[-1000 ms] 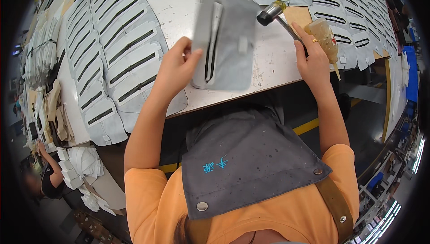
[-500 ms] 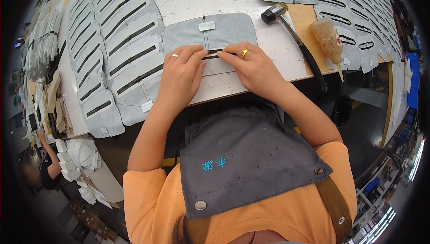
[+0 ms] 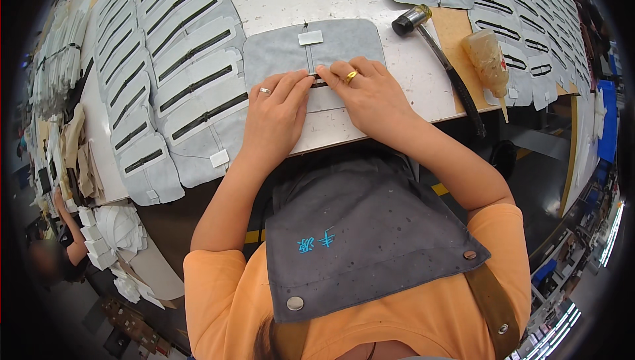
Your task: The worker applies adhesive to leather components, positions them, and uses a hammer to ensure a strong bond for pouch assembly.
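A grey fabric panel [image 3: 274,49] lies flat on the white table before me, with a small white tab [image 3: 310,37] near its far edge. A black zipper [image 3: 320,84] runs across a slot in the panel, largely covered by my fingers. My left hand [image 3: 276,112] is closed, its fingertips pinching at the zipper from the left. From the right, my right hand [image 3: 374,95] pinches at the same spot, thumb and index finger pressed together. The fingertips of both hands almost meet; what exactly lies between them is partly hidden.
Overlapping rows of similar grey panels [image 3: 192,85] cover the table's left, with more panels [image 3: 493,6] at the right. A black-handled mallet [image 3: 442,62] and a nozzle bottle [image 3: 486,62] lie right of my hands. At far left, another person's arm [image 3: 71,224] shows.
Both hands have drawn closer together over the zipper, the right thumb and index finger shifting left and a little farther away. The view has tilted slightly.
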`<act>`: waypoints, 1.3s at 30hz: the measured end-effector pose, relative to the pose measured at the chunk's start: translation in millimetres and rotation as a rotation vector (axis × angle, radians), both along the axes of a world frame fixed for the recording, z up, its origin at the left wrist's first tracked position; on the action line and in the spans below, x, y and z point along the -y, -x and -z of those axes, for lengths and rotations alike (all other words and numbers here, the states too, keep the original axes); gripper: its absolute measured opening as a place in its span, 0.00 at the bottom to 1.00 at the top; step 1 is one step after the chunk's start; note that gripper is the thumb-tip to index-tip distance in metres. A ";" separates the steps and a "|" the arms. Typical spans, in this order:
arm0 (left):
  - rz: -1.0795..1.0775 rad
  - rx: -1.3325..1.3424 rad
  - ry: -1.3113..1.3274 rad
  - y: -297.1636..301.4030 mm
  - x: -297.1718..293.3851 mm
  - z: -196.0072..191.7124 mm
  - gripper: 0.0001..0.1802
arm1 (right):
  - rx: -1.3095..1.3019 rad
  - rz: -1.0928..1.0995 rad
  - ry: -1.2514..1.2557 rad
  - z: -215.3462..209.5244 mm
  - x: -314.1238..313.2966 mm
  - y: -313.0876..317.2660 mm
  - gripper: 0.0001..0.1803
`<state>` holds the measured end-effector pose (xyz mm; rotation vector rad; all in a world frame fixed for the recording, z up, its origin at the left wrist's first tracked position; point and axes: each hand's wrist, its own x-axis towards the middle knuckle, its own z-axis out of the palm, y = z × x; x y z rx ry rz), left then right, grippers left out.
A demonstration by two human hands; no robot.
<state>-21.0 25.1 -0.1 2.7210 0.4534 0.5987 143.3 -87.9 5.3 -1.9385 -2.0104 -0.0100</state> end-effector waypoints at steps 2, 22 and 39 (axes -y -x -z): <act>-0.020 -0.023 0.069 0.4 3.8 0.7 0.18 | -0.081 0.060 -0.041 -0.5 0.9 -10.0 0.23; 0.230 -0.061 0.450 -59.7 3.9 -5.8 0.12 | -0.649 0.176 0.001 -2.0 37.9 -46.0 0.11; 0.110 -0.116 0.277 -27.2 2.3 -13.2 0.13 | -0.447 0.124 -0.040 -0.9 33.0 -23.7 0.16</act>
